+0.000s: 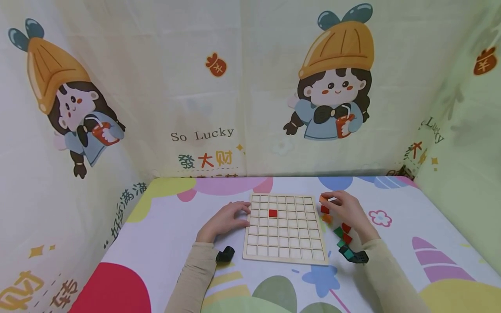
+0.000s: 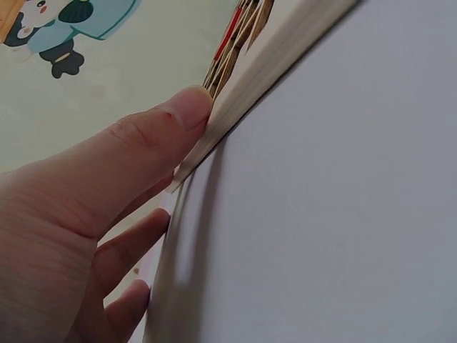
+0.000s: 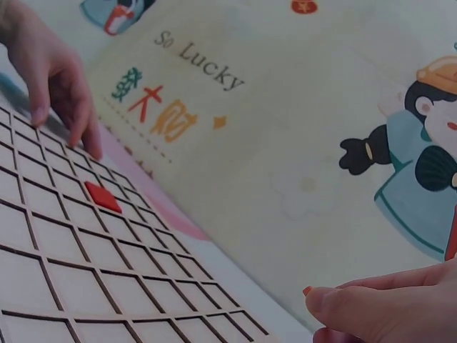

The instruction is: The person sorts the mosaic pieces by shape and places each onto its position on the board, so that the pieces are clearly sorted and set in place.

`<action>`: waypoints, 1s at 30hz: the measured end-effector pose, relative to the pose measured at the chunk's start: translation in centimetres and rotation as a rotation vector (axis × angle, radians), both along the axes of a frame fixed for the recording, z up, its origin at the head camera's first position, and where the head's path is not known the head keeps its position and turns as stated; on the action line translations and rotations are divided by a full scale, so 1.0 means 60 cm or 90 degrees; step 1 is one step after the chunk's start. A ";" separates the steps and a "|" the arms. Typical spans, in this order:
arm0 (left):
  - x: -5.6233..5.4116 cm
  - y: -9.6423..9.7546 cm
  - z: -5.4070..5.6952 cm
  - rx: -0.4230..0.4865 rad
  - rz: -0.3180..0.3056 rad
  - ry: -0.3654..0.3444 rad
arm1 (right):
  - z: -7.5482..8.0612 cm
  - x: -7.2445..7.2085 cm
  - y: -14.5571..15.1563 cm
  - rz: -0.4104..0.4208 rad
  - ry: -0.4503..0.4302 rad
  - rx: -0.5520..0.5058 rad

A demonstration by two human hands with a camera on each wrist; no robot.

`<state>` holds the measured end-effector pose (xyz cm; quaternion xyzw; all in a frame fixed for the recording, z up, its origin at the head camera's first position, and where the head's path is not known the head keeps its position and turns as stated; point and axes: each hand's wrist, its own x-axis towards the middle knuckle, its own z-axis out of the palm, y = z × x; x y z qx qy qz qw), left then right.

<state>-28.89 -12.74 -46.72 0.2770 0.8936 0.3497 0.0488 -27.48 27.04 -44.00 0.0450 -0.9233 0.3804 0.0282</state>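
A wooden grid board (image 1: 287,252) lies flat on the table, with one red square tile (image 1: 272,213) set in a cell of its upper left part. My left hand (image 1: 227,219) touches the board's left edge with thumb and fingertips; the left wrist view shows the thumb (image 2: 189,107) against the board's side. Off the board's upper right corner, my right hand (image 1: 346,211) pinches an orange tile (image 1: 322,198) between thumb and fingers. Only a small orange corner (image 3: 308,291) of that tile shows in the right wrist view.
Right of the board lie loose tiles: a red tile (image 1: 325,209), an orange tile (image 1: 327,218), a green tile (image 1: 338,231) and several more red and green ones, trailing towards the right wrist's black camera (image 1: 358,256). A patterned cloth (image 1: 168,243) covers the table; printed curtains (image 1: 266,87) stand behind.
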 end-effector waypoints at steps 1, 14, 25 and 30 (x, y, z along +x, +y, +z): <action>0.000 0.000 0.000 0.000 0.001 0.000 | 0.002 0.001 -0.003 0.004 0.005 -0.003; 0.002 0.001 0.001 0.000 -0.005 0.007 | 0.004 0.009 -0.041 0.072 0.074 -0.031; 0.001 0.001 -0.002 -0.013 -0.007 0.014 | -0.001 0.006 -0.075 0.141 0.130 -0.027; 0.001 0.001 0.000 -0.003 -0.009 0.007 | -0.004 0.004 -0.087 0.165 0.141 -0.017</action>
